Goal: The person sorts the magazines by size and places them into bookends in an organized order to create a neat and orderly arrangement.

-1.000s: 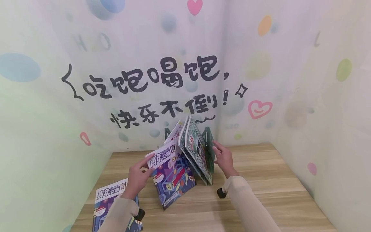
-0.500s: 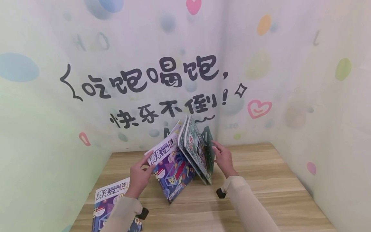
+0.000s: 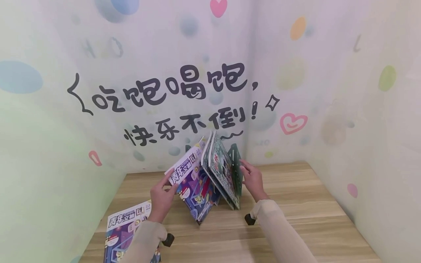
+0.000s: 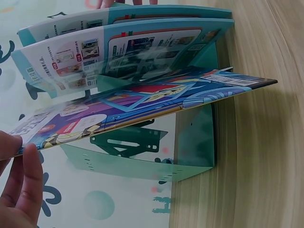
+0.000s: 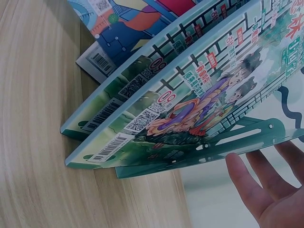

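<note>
My left hand (image 3: 163, 197) pinches a purple youth magazine (image 3: 194, 193) by its upper left corner, thumb in front. The magazine slants in front of the open side of a green metal bookend rack (image 4: 194, 142), left of two green-covered magazines (image 3: 223, 171) that lean inside it. Behind the purple magazine, the corner of another magazine (image 5: 96, 65) shows in the right wrist view. My right hand (image 3: 254, 180) rests its fingertips against the rack's right side panel (image 3: 236, 168), fingers spread and fairly straight. The rack's left side is mostly hidden in the head view.
Another purple magazine (image 3: 125, 228) of the same cover lies flat on the wooden table (image 3: 296, 215) at the front left, partly under my left forearm. A printed cloth wall (image 3: 197, 44) stands behind the table, and pale walls flank it.
My left hand has moved right and slightly away from me, bringing the purple magazine closer to the green magazines, its lower corner shifting up and right. My right hand stays at the rack.
</note>
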A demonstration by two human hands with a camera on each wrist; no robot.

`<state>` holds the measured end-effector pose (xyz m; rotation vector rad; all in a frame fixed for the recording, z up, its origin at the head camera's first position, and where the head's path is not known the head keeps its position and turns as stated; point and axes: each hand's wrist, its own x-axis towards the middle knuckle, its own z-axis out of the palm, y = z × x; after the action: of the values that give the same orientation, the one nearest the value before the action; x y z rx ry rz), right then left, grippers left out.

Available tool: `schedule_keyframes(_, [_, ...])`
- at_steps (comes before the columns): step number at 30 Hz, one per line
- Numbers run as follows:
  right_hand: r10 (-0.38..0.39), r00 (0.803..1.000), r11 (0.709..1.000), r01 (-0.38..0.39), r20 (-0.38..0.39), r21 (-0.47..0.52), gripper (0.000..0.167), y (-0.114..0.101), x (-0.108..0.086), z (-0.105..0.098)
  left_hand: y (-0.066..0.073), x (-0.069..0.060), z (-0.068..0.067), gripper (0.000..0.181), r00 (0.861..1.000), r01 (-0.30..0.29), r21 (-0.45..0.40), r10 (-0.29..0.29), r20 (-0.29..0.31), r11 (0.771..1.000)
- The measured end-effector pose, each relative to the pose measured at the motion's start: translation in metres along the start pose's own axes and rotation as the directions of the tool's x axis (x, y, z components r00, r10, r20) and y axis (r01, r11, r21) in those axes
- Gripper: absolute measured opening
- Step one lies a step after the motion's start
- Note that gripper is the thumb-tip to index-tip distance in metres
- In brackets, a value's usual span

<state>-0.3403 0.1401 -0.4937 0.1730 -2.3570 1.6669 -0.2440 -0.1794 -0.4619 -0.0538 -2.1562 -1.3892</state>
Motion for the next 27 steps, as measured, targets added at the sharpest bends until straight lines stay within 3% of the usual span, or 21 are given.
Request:
schedule_keyframes(8, [0.008,1.000,1.000,-0.008,0.000,-0.001,0.036,0.001,0.000,0.000,-0.003,0.002,0.006,0.054,0.999,-0.029,-0.002,0.029,-0.036,1.000])
schedule_keyframes(18, [0.018,1.000,1.000,-0.018,0.002,0.000,0.035,0.001,-0.001,0.001,0.000,0.003,0.016,0.058,0.999,0.002,-0.082,-0.005,-0.038,0.997])
schedule_keyframes(27, [0.008,1.000,1.000,-0.008,-0.007,0.002,0.035,-0.001,-0.001,0.001,0.007,0.007,0.026,0.059,0.996,0.020,-0.045,-0.024,-0.087,0.999])
